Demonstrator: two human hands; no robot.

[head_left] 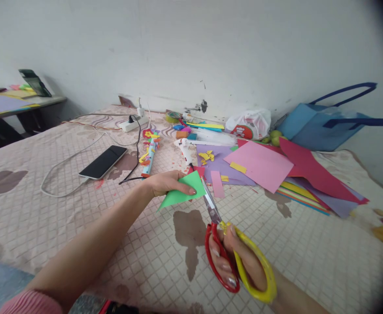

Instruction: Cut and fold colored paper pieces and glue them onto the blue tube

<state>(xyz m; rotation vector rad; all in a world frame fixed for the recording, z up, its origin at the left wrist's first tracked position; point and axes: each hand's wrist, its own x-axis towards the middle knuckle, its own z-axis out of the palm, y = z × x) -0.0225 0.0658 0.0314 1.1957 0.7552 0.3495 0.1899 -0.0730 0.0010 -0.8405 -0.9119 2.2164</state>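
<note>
My left hand (170, 182) pinches a piece of green paper (183, 194) above the table, thumb on top and the other fingers mostly hidden beneath. In my right hand (240, 257) is a pair of scissors (215, 213) with one red handle and one yellow handle, my fingers through the loops. The blades point away from me, and their tips meet the right edge of the green paper. Whether they are cutting into it, I cannot tell. Just beyond the paper lies a white glue gun (184, 152).
A phone (103, 162) on a white cable lies left, near a power strip (134, 124) and a decorated blue stick (150, 152). Pink paper (259, 163) and other coloured sheets spread right. Behind them are a plastic bag (252, 124) and a blue bag (318, 126).
</note>
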